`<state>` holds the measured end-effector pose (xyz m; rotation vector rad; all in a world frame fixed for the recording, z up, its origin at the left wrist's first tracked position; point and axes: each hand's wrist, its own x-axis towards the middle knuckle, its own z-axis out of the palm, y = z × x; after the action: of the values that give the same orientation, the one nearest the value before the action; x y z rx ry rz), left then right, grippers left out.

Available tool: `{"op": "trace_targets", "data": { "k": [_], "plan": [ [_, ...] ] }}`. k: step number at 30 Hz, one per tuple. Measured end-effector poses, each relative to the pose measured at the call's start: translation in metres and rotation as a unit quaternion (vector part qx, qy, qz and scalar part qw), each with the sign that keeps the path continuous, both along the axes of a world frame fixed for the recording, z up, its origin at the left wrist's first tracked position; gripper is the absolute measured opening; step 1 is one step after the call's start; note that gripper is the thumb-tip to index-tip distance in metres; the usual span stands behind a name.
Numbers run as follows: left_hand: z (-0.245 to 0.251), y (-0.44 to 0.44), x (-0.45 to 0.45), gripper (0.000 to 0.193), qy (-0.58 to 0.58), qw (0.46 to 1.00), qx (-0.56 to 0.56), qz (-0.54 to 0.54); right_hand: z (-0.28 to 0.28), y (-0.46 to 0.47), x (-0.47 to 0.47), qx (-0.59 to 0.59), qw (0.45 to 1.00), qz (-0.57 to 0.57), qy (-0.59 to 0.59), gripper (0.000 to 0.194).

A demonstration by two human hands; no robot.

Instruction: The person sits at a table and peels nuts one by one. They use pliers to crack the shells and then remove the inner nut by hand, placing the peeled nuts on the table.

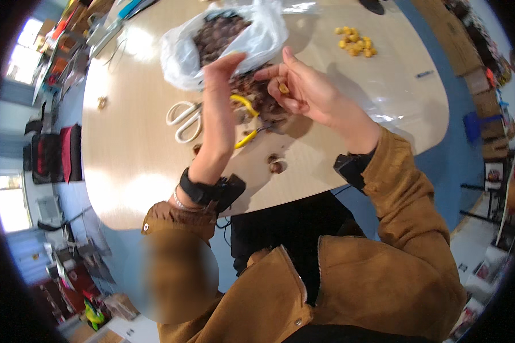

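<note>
My right hand (302, 88) is raised over the table with a small yellow peeled chestnut (283, 88) held in its curled fingers. Edge-on beside it is my left hand (221, 75), fingertips bent toward the right; whether they hold anything is hidden. Behind both hands, a white plastic bag (178, 55) gapes around many brown chestnuts (221, 36). Brown shell scraps (279, 107) lie heaped below the right hand. Yellow-handled pliers (246, 139) rest against the scraps. White-handled scissors (182, 122) lie left of my left wrist, partly covered by it.
Several yellow peeled chestnuts (356, 42) are grouped at the back right, near a pen (424, 74). Clear plastic film (384, 105) spreads over the table's right side. A brown chestnut (277, 167) lies near the front edge; a pale scrap (102, 102) sits far left.
</note>
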<state>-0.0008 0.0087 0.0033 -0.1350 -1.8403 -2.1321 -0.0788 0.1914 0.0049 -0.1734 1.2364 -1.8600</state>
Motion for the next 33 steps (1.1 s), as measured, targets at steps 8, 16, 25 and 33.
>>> {"op": "trace_targets", "data": {
  "k": [8, 16, 25, 33],
  "plan": [
    [0.007, -0.005, 0.005, 0.060, 0.004, 0.981, -0.162, 0.104, -0.012, 0.092, -0.099, -0.020, 0.884, -0.448, 0.130, 0.065],
    [0.012, -0.015, 0.003, 0.048, 0.014, 0.981, -0.132, 0.143, -0.038, 0.108, -0.131, 0.137, 0.767, -0.561, 0.281, 0.057],
    [0.050, -0.101, -0.054, 0.027, 0.087, 0.899, -0.381, 0.199, -0.030, 0.087, -0.109, 0.182, 0.722, -0.536, 0.397, 0.046],
    [0.017, -0.098, -0.146, 0.038, -0.091, 0.738, -0.658, 0.118, -0.019, 0.060, -0.083, 0.262, 0.566, -0.482, 0.615, 0.023]
  ]
}}
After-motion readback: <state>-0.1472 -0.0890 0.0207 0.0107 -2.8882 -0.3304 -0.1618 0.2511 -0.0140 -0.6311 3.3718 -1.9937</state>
